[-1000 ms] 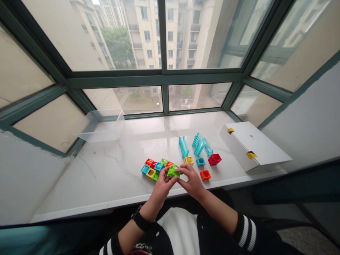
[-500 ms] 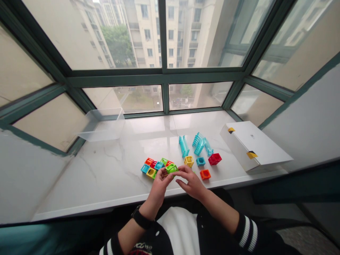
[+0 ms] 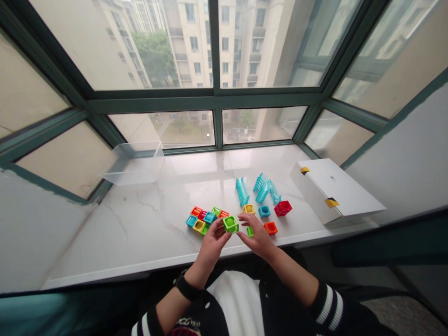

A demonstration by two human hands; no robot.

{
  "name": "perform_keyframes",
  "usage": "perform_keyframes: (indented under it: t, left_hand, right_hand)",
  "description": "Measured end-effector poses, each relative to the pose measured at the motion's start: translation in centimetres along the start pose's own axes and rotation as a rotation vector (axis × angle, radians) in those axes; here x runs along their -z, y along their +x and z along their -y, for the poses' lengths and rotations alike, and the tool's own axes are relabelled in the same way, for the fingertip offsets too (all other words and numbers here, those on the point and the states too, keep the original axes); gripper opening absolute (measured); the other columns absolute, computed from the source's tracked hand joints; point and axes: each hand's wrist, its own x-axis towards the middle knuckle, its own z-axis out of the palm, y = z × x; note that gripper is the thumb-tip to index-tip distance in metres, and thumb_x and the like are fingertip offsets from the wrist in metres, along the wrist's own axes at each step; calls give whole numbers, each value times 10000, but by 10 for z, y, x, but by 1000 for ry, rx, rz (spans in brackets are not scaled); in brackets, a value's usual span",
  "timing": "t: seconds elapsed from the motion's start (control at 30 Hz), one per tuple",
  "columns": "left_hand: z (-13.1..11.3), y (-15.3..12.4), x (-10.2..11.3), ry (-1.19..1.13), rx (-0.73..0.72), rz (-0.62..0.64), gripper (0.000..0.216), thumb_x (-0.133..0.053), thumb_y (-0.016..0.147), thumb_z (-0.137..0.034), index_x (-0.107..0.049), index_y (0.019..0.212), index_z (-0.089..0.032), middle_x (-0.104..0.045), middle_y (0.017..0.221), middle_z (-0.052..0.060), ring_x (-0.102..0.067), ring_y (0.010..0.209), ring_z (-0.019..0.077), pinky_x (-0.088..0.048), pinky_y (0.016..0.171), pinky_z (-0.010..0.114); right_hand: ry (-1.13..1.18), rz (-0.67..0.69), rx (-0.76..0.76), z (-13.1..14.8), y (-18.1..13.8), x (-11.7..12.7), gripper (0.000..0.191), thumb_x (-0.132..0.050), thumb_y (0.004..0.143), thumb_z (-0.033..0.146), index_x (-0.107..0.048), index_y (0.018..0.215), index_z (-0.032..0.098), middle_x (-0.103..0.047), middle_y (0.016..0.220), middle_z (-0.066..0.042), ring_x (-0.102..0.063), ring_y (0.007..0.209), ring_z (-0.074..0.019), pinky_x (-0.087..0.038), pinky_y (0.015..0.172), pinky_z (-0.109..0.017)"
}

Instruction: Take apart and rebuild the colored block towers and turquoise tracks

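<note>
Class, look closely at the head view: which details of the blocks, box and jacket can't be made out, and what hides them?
All in the head view:
Held green block: far side, turned from the camera.
Lower green block: partly hidden by the right hand.
White box: contents, hidden by its closed top.
Box mark: too small to read.
Red jacket design: cut off by the bottom edge.

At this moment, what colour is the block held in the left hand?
The block is bright green, seen best in the head view.
</note>
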Motion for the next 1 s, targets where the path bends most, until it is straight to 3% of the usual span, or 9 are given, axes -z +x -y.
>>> perform_keyframes:
  t: [0.1,0.27,0.47,0.6,0.77,1.0]
  left_hand:
    - [3,-2,-3,36,-38,86,603,-862,816,-375,-637,1358,-237,-702,1386,133,-673,1290,313,-491,1168,538]
    - [10,-3,0,154,-80,128,594,-808,873,-354,-617,1427,-258,-667,1438,134,-664,1299,308,-489,1169,561]
    - [7,2,2,360,-149,163,555,-805,856,-314,-667,1394,-316,-646,1449,93,-663,1270,291,-527,1115,525]
    - [9,13,-3,453,-173,206,687,-844,808,-301,-613,1455,-323,-684,1383,100,-677,1206,282,-526,1091,526]
    - [40,35,-10,556,-174,274,739,-899,730,-320,-620,1413,-282,-681,1330,132,-670,1152,303,-556,988,506]
    - [91,52,-23,761,-296,259,720,-946,649,-360,-668,1306,-261,-699,1290,140,-642,1194,382,-449,1101,565]
  right_hand:
    - [39,51,-34,-7,0,5,629,-706,953,284,-473,1538,298,-625,1414,-123,-676,1194,-258,-622,1000,-454]
    - [20,137,-19,-12,1,15,555,-707,961,281,-560,1496,305,-635,1430,-112,-668,1227,-262,-615,1012,-448]
    - [-93,224,-9,-5,2,29,585,-738,926,248,-585,1488,308,-659,1387,-104,-631,1302,-279,-530,1133,-479]
    - [-136,209,-9,-8,2,46,519,-730,927,244,-626,1434,285,-676,1359,-112,-639,1287,-285,-523,1136,-492]
    - [-188,50,-38,-18,-4,75,476,-718,908,242,-654,1379,275,-667,1322,-118,-635,1267,-293,-580,1054,-464]
    - [-301,-7,-122,-31,-21,93,457,-733,895,261,-665,1346,287,-656,1327,-100,-640,1265,-297,-527,1121,-492]
